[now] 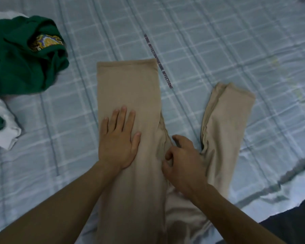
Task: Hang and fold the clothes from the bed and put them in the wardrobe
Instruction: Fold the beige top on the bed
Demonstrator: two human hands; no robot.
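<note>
We read the left hand (118, 140) flat, pinning a beige trousers (128, 85) leg while the right hand (183, 161) pinches crotch fabric, probably to smooth it.

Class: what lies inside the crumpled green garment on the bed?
A patterned cloth, mostly yellow, shows through an opening in the green garment. What kind of item it is and how far it extends cannot be seen, because green folds cover the rest.

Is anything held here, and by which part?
The right hand pinches the beige trousers at the crotch; the left hand only presses flat on one leg.
</note>
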